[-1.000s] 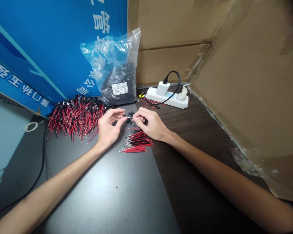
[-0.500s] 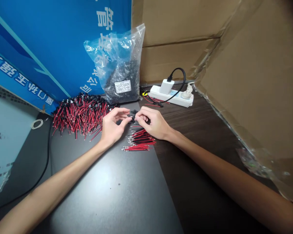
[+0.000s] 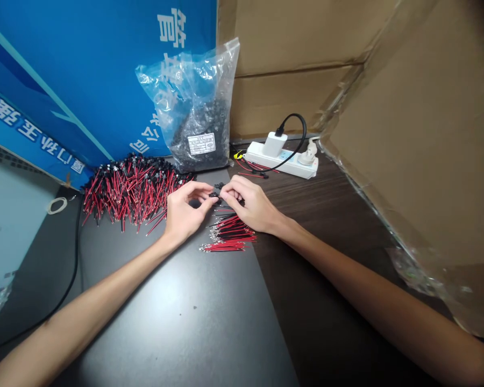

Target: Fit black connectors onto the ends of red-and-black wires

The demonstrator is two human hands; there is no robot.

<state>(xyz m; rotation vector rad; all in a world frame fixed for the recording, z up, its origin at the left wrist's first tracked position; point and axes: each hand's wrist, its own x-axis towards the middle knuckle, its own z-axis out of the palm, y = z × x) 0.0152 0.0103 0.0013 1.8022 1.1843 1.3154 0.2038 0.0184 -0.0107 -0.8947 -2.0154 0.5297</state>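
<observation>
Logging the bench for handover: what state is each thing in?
left hand, fingertips pinched on black connector
right hand, pinched on it too
charger, plugged into power strip
plastic bag, upright, holding black parts
wire pile, heaped
loose wires, flat beside right hand

Evenly lit, sharp centre, wide-angle stretch at edges.

The near half of the dark grey tabletop lies bare and open for passage. The left hand and right hand meet mid-table, pinching a small black connector. A wide heap of red-and-black wire leads sprawls to their left, and a small bundle of red-and-black wires lies just below them. Behind stand a clear plastic bag of black parts and a white power strip. A blue printed panel walls the left, brown cardboard sheets the back and right.
</observation>
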